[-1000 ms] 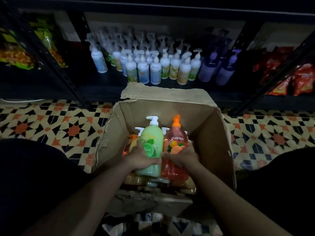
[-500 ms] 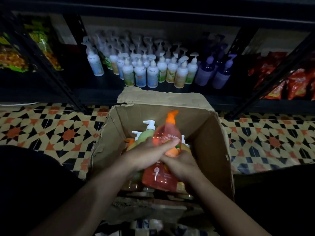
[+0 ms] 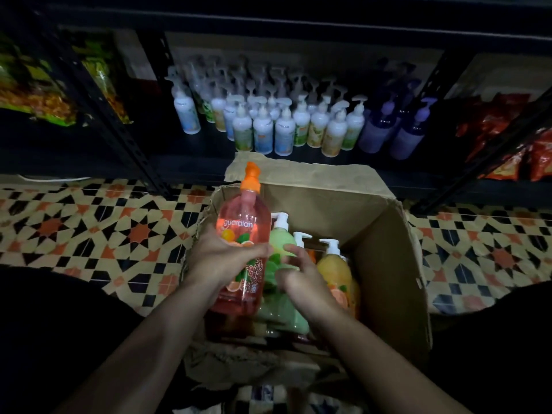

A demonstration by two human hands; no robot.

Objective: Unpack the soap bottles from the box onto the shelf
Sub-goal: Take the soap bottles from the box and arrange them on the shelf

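My left hand (image 3: 222,259) grips a pink-orange soap bottle (image 3: 243,225) with an orange pump, held upright above the left side of the open cardboard box (image 3: 385,249). My right hand (image 3: 301,274) curls its fingers round a green soap bottle (image 3: 280,237) with a white pump that stands inside the box. A yellow soap bottle (image 3: 336,265) with a white pump stands beside it on the right. More bottles lie lower in the box, mostly hidden by my arms. The dark shelf (image 3: 209,144) runs behind the box.
Several white pump bottles (image 3: 283,127) and two purple ones (image 3: 391,130) stand in rows on the shelf. Snack bags fill the left (image 3: 33,94) and right (image 3: 507,138) shelf bays. Black angled shelf posts (image 3: 125,135) flank the middle bay. Patterned floor tiles (image 3: 98,231) surround the box.
The pink-orange bottle passed from my right hand to my left and rose up and to the left, out of the box. My right hand moved onto the green bottle.
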